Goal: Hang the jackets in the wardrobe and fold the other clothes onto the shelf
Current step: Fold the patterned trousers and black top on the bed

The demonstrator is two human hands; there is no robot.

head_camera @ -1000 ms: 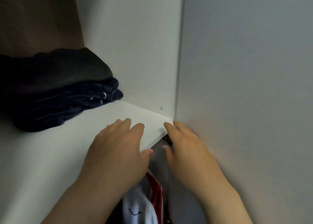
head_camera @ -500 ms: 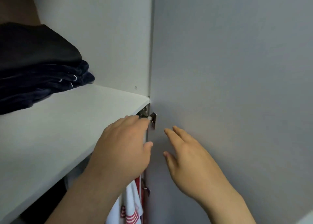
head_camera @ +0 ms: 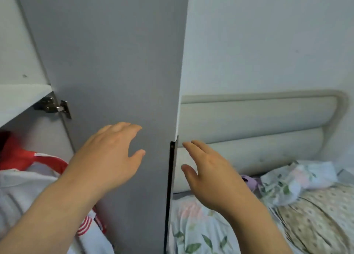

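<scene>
A person turns away from the wardrobe shelf [head_camera: 17, 96], both hands empty. A second ago the two hands were at the shelf's front corner, beside a stack of folded dark clothes. That stack has since dropped out of view as the head swung right, and the bed has come into the picture.

The left hand [head_camera: 113, 157] is now open with relaxed fingers in front of the inner face of the open wardrobe door [head_camera: 115, 52]; whether it touches the panel cannot be told. The right hand [head_camera: 210, 177], also open with fingers extended and holding nothing, has passed the door's dark edge strip [head_camera: 170, 186] and hangs over the bed side.

A red-and-white jacket [head_camera: 23, 156] is inside the wardrobe below the shelf, near the metal hinge [head_camera: 54, 107], by the left forearm.

To the right, the padded headboard [head_camera: 258, 119] stands against the wall above floral bedding [head_camera: 201, 230]. A crumpled floral cloth [head_camera: 298, 179] lies near the headboard; whether it is a garment or part of the bedding cannot be told.

The withdrawal suggests the shelf placement is finished and this is a transition. With neither hand carrying anything, the person is probably turning to the bed for the next item, or getting ready to swing the door shut. If more clothes remain, they are not plainly visible here.
</scene>
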